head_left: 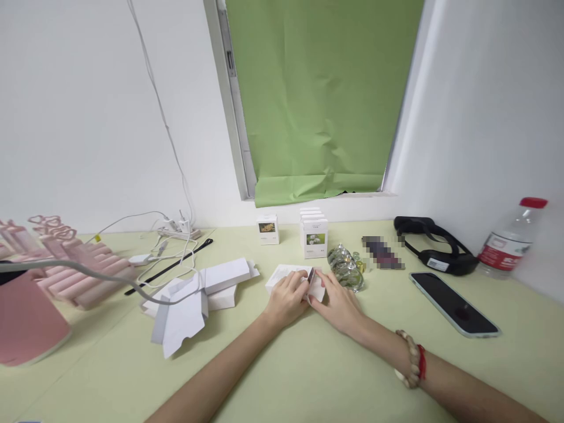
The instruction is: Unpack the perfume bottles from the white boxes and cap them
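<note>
At the middle of the table, both hands close on a small white cardboard box (318,292) with an end flap raised. My left hand (287,298) has its fingers curled over the box's left side. From the right, my right hand (338,303) grips the other end between thumb and fingers. What is inside the box is hidden by the fingers. Another white carton (275,277) lies flat behind my left hand. Just right of my right hand lie clear, shiny glass-like pieces (346,267).
Behind stand a row of white boxes (315,241) and a single box (268,230). Unfolded white cartons (185,311) lie left, near cables and pink rolls (83,270). To the right are a phone (455,304), a black headset (445,261) and a red-capped bottle (506,244).
</note>
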{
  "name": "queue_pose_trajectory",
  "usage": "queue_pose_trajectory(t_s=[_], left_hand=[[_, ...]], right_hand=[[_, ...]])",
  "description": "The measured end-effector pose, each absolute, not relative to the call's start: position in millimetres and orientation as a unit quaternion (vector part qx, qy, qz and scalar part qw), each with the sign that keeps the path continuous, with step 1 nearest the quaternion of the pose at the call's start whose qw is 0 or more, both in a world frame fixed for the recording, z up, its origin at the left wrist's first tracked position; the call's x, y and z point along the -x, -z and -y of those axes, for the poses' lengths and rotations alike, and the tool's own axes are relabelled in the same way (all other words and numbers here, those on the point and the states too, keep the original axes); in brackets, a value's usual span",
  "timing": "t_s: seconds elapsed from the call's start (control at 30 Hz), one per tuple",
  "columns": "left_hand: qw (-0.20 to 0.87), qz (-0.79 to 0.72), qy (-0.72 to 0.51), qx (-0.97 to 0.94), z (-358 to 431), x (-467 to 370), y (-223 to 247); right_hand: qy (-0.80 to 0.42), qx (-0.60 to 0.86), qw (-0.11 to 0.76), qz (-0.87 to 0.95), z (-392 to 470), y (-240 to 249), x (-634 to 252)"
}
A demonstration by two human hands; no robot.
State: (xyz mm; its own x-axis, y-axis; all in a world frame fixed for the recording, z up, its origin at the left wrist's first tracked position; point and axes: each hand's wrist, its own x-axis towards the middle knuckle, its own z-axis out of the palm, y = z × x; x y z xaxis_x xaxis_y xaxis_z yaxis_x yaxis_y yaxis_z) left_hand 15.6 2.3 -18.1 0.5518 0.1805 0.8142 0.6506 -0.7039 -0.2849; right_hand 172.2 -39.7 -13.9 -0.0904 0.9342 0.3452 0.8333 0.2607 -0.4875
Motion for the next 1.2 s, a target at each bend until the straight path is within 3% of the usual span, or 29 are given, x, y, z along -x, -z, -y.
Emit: queue_pose_trajectory(t_s=[0.4,0.7,0.97,1.2], left_hand=[[0.255,0.253,0.427,0.830,-0.7,-16.6,15.7],[0.182,0.326,0.374,0.849,3.1,-15.9,11.3],[0.253,0.237,0.335,0.876,2.0,-15.8,13.2],[0.304,0.119,0.257,0.909,4.7,-12.8,14.3]], right_hand=[[-0.103,0.558,0.334,0.752,39.4,13.2,-174.4],[-0.113,0.530,0.389,0.745,39.5,9.5,-177.9],[-0.143,0.627,0.324,0.694,34.4,13.7,-176.4],[-0.124,0.592,0.309,0.734,31.9,20.2,-177.2]])
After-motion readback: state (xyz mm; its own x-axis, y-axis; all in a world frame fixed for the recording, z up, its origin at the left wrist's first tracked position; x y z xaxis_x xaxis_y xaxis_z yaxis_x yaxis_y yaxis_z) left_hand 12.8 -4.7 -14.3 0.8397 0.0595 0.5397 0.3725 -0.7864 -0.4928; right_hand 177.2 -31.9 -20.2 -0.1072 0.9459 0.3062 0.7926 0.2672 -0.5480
